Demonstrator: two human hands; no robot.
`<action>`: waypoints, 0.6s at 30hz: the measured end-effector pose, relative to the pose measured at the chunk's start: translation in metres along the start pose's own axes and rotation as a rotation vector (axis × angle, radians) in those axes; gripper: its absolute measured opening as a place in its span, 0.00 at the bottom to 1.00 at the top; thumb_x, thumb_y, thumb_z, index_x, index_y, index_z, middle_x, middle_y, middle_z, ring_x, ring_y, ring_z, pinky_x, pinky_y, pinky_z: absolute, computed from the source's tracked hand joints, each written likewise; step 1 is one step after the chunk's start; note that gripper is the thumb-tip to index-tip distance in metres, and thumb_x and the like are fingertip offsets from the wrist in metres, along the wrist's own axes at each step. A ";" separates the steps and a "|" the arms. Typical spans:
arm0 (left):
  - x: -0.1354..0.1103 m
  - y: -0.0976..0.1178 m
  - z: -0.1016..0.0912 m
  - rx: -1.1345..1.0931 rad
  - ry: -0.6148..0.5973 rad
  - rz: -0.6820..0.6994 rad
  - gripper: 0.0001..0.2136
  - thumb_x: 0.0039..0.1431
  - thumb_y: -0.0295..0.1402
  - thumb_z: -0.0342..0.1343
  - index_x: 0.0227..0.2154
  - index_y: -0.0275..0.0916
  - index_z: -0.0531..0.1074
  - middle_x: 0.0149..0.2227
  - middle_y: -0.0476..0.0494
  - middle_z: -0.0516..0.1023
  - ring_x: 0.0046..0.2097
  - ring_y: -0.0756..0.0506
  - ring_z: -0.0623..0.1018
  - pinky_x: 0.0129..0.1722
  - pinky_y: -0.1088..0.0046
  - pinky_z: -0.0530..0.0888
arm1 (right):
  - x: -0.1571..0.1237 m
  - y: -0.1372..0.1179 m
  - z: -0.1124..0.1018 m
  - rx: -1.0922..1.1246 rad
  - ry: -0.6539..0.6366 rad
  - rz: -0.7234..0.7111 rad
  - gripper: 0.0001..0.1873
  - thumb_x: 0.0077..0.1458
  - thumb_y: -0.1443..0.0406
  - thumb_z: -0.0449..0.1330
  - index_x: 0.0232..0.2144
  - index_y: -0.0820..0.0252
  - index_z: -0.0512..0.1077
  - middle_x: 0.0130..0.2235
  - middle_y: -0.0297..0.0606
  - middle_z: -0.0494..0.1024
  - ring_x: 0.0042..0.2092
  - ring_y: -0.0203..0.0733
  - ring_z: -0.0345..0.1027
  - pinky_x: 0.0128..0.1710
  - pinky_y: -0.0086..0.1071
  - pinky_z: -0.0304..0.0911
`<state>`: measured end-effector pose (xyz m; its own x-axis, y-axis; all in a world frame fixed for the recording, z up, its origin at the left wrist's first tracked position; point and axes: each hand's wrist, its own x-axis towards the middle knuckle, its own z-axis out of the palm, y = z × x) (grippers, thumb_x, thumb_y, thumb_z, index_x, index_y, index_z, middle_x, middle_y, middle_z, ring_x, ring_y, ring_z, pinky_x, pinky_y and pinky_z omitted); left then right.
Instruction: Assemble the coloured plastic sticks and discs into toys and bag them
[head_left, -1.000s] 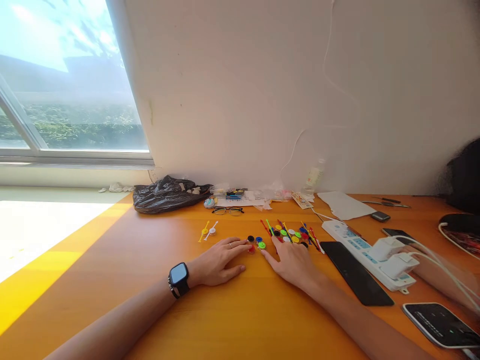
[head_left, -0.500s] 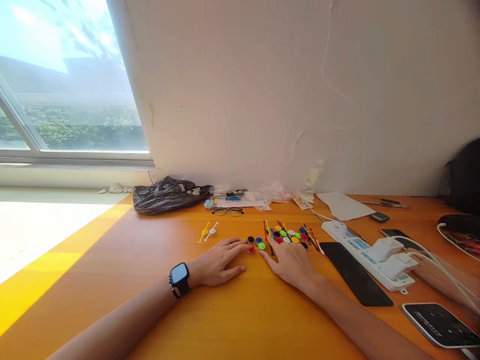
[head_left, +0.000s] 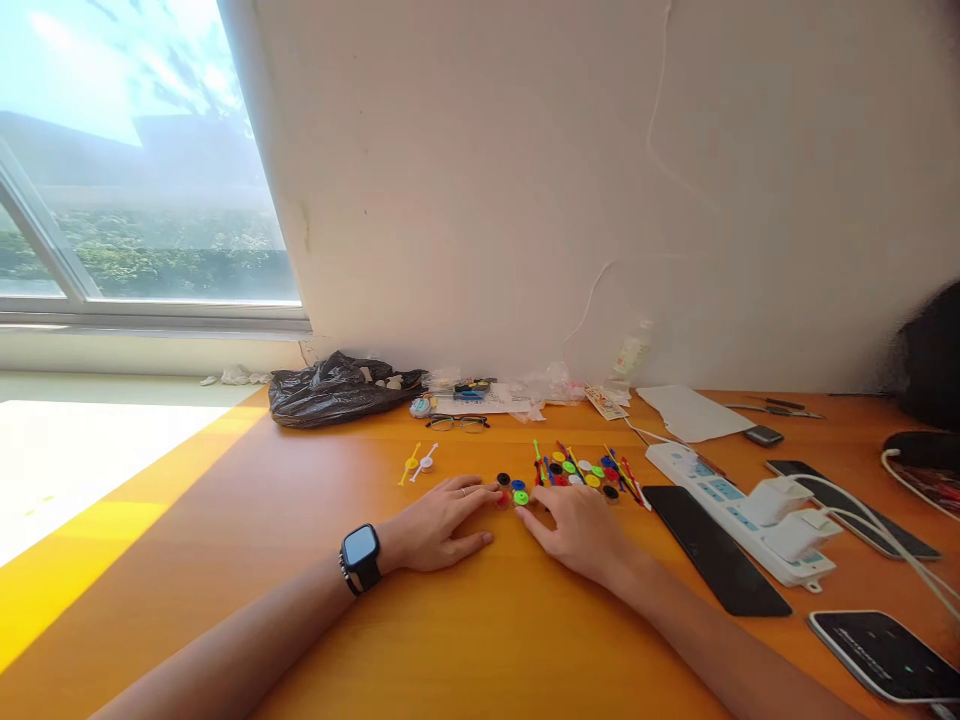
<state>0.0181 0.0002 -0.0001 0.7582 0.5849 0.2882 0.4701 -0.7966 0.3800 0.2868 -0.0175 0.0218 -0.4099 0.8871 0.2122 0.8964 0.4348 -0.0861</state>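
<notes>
My left hand (head_left: 439, 520) lies flat on the orange table (head_left: 480, 620), fingers stretched toward a red disc (head_left: 501, 500), a smartwatch (head_left: 360, 556) on its wrist. My right hand (head_left: 577, 525) rests palm down, fingers apart, its fingertips at a green disc (head_left: 520, 497) and a blue disc (head_left: 517, 485). Beyond it lies a heap of small coloured discs and thin sticks (head_left: 581, 468). A yellow disc-and-stick piece (head_left: 409, 464) and a white one (head_left: 425, 462) lie apart on the left.
A black bag (head_left: 337, 388), glasses (head_left: 457, 423) and papers line the wall. A white power strip (head_left: 739, 510) with chargers, a black phone (head_left: 712, 545) and other phones (head_left: 885, 655) fill the right side. Sunlight strikes the table's left edge.
My right hand has slid a little left and nearer, its fingers now by the green disc. Another person's hand at the right edge is gone from view. My left hand has stayed put.
</notes>
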 end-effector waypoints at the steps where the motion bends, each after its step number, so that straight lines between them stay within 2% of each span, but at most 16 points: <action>1: 0.000 -0.002 0.002 0.000 0.004 0.000 0.26 0.70 0.42 0.54 0.69 0.49 0.62 0.65 0.38 0.72 0.67 0.33 0.70 0.67 0.50 0.69 | 0.000 0.000 0.000 0.011 0.006 0.006 0.21 0.71 0.51 0.52 0.42 0.55 0.81 0.37 0.44 0.85 0.40 0.53 0.78 0.43 0.39 0.64; 5: 0.000 -0.006 0.006 -0.008 0.040 0.004 0.22 0.70 0.43 0.55 0.64 0.48 0.66 0.62 0.37 0.74 0.64 0.34 0.73 0.64 0.52 0.72 | -0.001 -0.001 0.002 0.041 -0.014 0.017 0.21 0.69 0.52 0.55 0.49 0.57 0.81 0.41 0.46 0.85 0.42 0.53 0.78 0.43 0.38 0.64; 10: -0.001 -0.003 0.006 -0.024 0.055 0.017 0.16 0.71 0.42 0.54 0.58 0.46 0.70 0.55 0.37 0.78 0.59 0.36 0.77 0.61 0.55 0.73 | -0.002 -0.003 -0.001 0.083 -0.014 -0.016 0.21 0.71 0.54 0.53 0.37 0.55 0.82 0.36 0.42 0.86 0.39 0.49 0.79 0.39 0.35 0.62; 12: -0.001 0.002 0.005 -0.037 0.043 0.032 0.16 0.71 0.41 0.53 0.58 0.45 0.70 0.54 0.37 0.78 0.58 0.36 0.78 0.61 0.55 0.73 | -0.002 -0.003 -0.002 0.071 0.010 0.005 0.21 0.71 0.53 0.54 0.36 0.56 0.82 0.35 0.42 0.85 0.38 0.49 0.79 0.38 0.35 0.61; 15: -0.001 0.013 0.003 -0.066 0.001 0.077 0.21 0.70 0.41 0.54 0.63 0.46 0.66 0.56 0.37 0.77 0.62 0.35 0.76 0.64 0.54 0.72 | -0.002 -0.002 -0.002 0.022 0.012 0.054 0.19 0.70 0.53 0.55 0.43 0.57 0.81 0.38 0.46 0.85 0.39 0.52 0.79 0.38 0.36 0.63; 18: 0.000 0.021 0.001 -0.068 -0.048 0.112 0.29 0.69 0.43 0.56 0.70 0.47 0.59 0.63 0.35 0.73 0.69 0.33 0.69 0.68 0.50 0.68 | -0.002 0.001 0.002 -0.020 -0.031 0.085 0.21 0.69 0.53 0.56 0.52 0.58 0.80 0.41 0.49 0.85 0.42 0.55 0.80 0.40 0.38 0.64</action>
<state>0.0282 -0.0172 0.0074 0.8258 0.4834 0.2905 0.3507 -0.8436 0.4067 0.2880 -0.0190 0.0196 -0.3370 0.9253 0.1742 0.9313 0.3548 -0.0830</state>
